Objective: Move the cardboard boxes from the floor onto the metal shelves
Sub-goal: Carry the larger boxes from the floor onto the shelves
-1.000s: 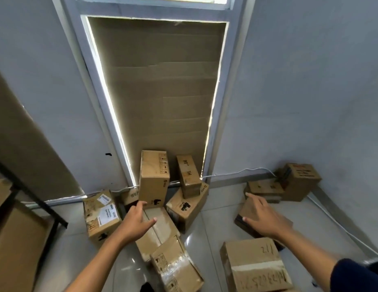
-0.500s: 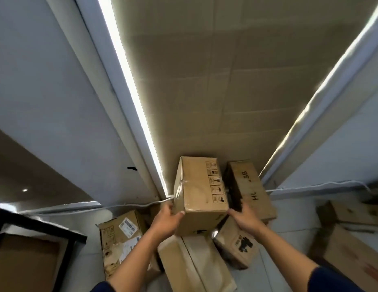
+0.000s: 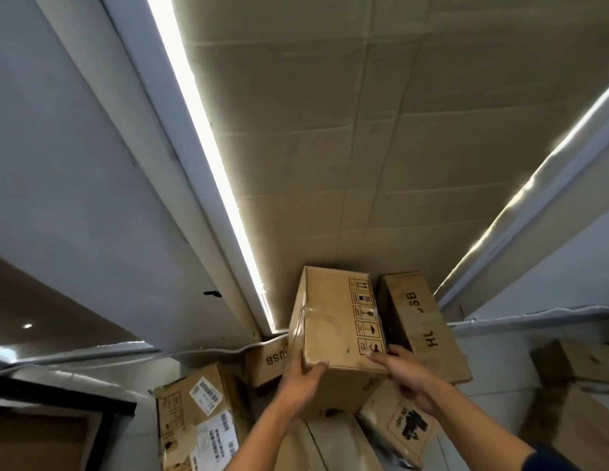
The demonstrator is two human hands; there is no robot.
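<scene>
Cardboard box [image 3: 337,331] atop the far floor pile, clamped between left hand [image 3: 301,382] and right hand [image 3: 403,375] on opposite sides, seemingly for a balanced lift toward the metal shelf [image 3: 63,399] at near left.

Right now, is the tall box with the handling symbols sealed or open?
Sealed as far as visible: the tall box has clear tape across its seam and no raised flaps. Left hand and right hand grip its sides. Underside hidden.

A single head view is given, aimed forward and down from above. The cardboard boxes [image 3: 337,334] are seen close, against the cardboard-covered doorway [image 3: 347,147].
</scene>
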